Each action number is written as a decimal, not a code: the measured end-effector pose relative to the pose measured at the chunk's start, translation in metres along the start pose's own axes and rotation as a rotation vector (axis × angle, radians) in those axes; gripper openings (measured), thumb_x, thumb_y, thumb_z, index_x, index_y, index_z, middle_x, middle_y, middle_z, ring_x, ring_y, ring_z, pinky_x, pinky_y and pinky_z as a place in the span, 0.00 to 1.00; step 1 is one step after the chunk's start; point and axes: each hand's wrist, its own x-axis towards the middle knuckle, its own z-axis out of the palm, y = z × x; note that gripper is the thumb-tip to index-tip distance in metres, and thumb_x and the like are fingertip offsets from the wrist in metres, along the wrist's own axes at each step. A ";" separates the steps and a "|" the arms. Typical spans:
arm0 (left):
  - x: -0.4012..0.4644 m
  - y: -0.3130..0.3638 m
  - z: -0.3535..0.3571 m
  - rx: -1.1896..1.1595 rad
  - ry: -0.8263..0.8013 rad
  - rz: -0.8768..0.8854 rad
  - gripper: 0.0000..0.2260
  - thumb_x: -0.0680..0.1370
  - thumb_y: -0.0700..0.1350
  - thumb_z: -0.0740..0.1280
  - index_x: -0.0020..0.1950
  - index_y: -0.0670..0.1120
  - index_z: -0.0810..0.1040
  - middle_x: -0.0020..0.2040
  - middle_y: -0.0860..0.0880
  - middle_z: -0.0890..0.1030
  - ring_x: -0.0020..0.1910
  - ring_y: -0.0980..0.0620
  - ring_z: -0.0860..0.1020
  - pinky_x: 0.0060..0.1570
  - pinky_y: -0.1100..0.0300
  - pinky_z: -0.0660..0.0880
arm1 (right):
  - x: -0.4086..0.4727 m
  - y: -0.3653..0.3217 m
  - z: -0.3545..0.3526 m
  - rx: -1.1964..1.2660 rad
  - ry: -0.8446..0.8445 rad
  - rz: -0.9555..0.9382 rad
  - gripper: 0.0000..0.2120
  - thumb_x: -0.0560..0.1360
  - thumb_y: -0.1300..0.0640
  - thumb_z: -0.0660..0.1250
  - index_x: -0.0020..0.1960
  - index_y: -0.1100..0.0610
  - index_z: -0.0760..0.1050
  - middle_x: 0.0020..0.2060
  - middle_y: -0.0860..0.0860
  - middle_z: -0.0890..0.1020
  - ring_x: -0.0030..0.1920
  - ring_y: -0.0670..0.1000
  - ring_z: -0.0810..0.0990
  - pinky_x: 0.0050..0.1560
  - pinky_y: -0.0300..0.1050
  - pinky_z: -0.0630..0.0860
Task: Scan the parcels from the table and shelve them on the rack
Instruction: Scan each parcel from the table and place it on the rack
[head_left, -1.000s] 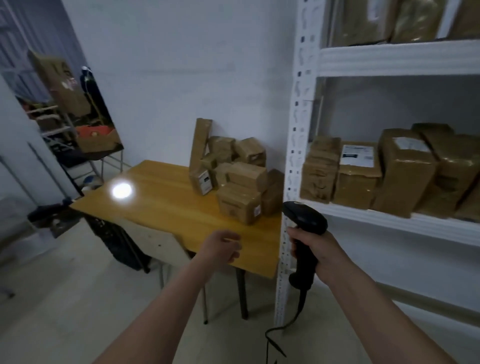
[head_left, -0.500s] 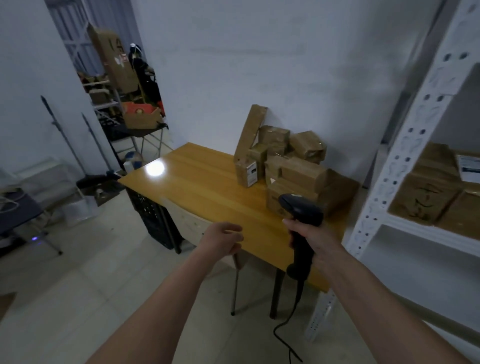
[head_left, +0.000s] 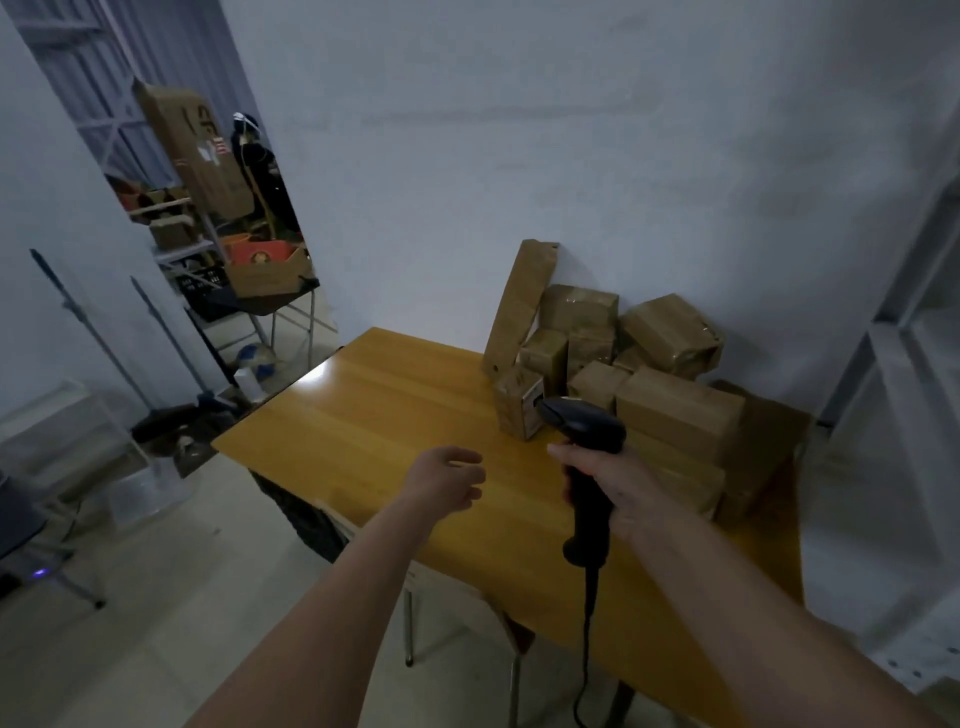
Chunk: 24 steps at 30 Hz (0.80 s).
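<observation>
Right hand (head_left: 618, 483) wrapped round handle of black scanner (head_left: 584, 447), head tipped forward, cord hanging below fist. Left hand (head_left: 447, 480) held nothing, fingers loosely curled, hovered over wooden table (head_left: 363, 415), touched nothing as far as I could tell. Pile of brown parcels (head_left: 639, 395) sat just past right hand, against wall. Rack (head_left: 904, 332) stood off to right of right hand, blurry.

Both bare forearms stretched forward over the table's (head_left: 363, 415) near edge. Left hand (head_left: 448, 480) empty, fingers (head_left: 470, 457) loosely curled, hovering above the tabletop. Right hand (head_left: 610, 480) wrapped round the upright handle of a black scanner (head_left: 584, 457).
</observation>
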 end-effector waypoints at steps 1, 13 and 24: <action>0.013 0.000 -0.003 0.007 -0.010 -0.013 0.13 0.79 0.39 0.67 0.64 0.40 0.76 0.56 0.39 0.80 0.42 0.49 0.79 0.47 0.54 0.79 | 0.013 -0.002 0.005 0.002 0.010 0.017 0.06 0.70 0.65 0.74 0.38 0.61 0.77 0.27 0.53 0.76 0.27 0.52 0.74 0.31 0.46 0.73; 0.151 0.036 -0.012 0.164 -0.103 -0.008 0.19 0.78 0.42 0.69 0.67 0.40 0.73 0.51 0.42 0.78 0.49 0.47 0.79 0.45 0.57 0.77 | 0.089 -0.038 0.029 0.094 0.087 0.073 0.06 0.70 0.63 0.74 0.38 0.61 0.78 0.26 0.52 0.77 0.30 0.52 0.73 0.35 0.45 0.72; 0.308 0.066 0.012 0.542 -0.219 0.073 0.37 0.68 0.50 0.78 0.71 0.42 0.66 0.67 0.43 0.72 0.66 0.42 0.71 0.62 0.49 0.74 | 0.184 -0.057 0.061 0.279 0.341 0.057 0.12 0.68 0.61 0.77 0.49 0.61 0.81 0.32 0.52 0.79 0.32 0.49 0.77 0.36 0.44 0.77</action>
